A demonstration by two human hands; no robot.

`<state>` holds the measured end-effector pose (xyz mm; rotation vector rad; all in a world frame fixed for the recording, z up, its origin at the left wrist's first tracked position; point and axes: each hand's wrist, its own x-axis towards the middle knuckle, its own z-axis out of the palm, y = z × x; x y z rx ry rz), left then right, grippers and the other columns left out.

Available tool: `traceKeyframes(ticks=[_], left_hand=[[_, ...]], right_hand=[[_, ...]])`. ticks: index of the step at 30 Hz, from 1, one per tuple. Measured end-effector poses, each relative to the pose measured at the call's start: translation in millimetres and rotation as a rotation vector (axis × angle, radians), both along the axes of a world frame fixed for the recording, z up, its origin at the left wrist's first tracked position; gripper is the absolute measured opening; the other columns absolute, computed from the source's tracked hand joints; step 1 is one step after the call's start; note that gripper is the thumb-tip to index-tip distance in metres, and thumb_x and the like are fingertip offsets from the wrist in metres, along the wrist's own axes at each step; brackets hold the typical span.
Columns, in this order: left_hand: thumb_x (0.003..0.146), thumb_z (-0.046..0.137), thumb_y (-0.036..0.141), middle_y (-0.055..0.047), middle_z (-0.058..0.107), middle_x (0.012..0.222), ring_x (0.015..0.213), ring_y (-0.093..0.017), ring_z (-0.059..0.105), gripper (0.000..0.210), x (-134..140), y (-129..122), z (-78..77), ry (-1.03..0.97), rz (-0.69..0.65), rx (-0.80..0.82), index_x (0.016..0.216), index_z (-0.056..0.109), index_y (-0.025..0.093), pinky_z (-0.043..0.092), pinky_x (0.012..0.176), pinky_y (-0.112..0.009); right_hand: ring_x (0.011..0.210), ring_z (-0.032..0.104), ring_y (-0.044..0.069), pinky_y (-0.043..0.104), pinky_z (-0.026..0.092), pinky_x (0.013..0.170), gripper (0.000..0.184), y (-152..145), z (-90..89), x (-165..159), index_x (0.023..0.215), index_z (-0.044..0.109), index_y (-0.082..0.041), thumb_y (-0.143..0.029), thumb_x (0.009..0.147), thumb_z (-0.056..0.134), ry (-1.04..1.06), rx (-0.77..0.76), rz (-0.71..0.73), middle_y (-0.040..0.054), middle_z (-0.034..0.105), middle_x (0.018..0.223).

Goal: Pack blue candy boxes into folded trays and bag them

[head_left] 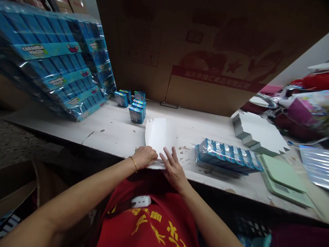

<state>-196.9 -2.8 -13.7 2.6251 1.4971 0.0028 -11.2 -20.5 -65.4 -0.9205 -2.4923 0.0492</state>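
Observation:
A white folded piece of card (158, 135) lies at the near edge of the table, its left side bent up and its far edge notched. My left hand (146, 156), with a gold bracelet at the wrist, has its fingers closed on the card's near left end. My right hand (173, 168) rests against the near right end, fingers spread and stretched out. Beyond the card stand several small blue boxes (136, 115). Right of my right hand is a clear-wrapped row of blue boxes (226, 154).
Tall shrink-wrapped stacks of blue boxes (59, 65) stand at the left. A large brown carton (205, 44) rises at the back. To the right are a stack of white card blanks (262, 132), a pale green scale (284, 176) and plastic film (316, 164).

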Motion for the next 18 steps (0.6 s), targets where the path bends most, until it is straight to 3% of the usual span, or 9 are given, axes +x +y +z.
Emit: traceKeyframes(ticks=[5, 10, 15, 18], left_hand=[[0.083, 0.036, 0.033, -0.002, 0.064, 0.068, 0.062, -0.014, 0.055, 0.034, -7, 15, 15.4, -0.138, -0.041, -0.181, 0.068, 0.063, 0.019, 0.032, 0.054, -0.022], [0.078, 0.047, 0.027, -0.001, 0.065, 0.078, 0.069, -0.011, 0.055, 0.021, -18, 26, 25.8, -0.309, -0.048, -0.385, 0.092, 0.059, 0.017, 0.037, 0.061, -0.018], [0.074, 0.051, 0.017, -0.002, 0.063, 0.08, 0.073, -0.014, 0.056, 0.02, -16, 26, 8.0, -0.254, 0.165, -0.251, 0.094, 0.054, 0.018, 0.039, 0.063, -0.023], [0.076, 0.048, 0.016, -0.005, 0.062, 0.089, 0.086, -0.019, 0.054, 0.015, -13, 17, -2.1, -0.199, 0.154, -0.088, 0.088, 0.057, 0.018, 0.038, 0.076, -0.033]], right_hand=[[0.119, 0.033, 0.022, 0.044, 0.038, 0.095, 0.044, 20, -3.4, -14, 0.112, 0.048, -0.018, -0.002, 0.072, 0.039, 0.316, -0.054, -0.015, 0.0075, 0.052, 0.112], [0.115, 0.038, 0.019, 0.041, 0.037, 0.096, 0.044, 16, 1.6, -26, 0.117, 0.044, -0.018, -0.003, 0.077, 0.038, 0.403, -0.112, -0.098, 0.0083, 0.05, 0.112], [0.119, 0.034, 0.018, 0.039, 0.036, 0.098, 0.039, 15, 6.8, -27, 0.116, 0.043, -0.02, -0.006, 0.08, 0.038, 0.385, -0.183, -0.073, 0.0087, 0.043, 0.12], [0.125, 0.025, 0.022, 0.041, 0.038, 0.096, 0.029, 15, 6.8, -24, 0.106, 0.05, -0.018, -0.008, 0.079, 0.043, 0.252, -0.15, -0.061, 0.0092, 0.044, 0.12]])
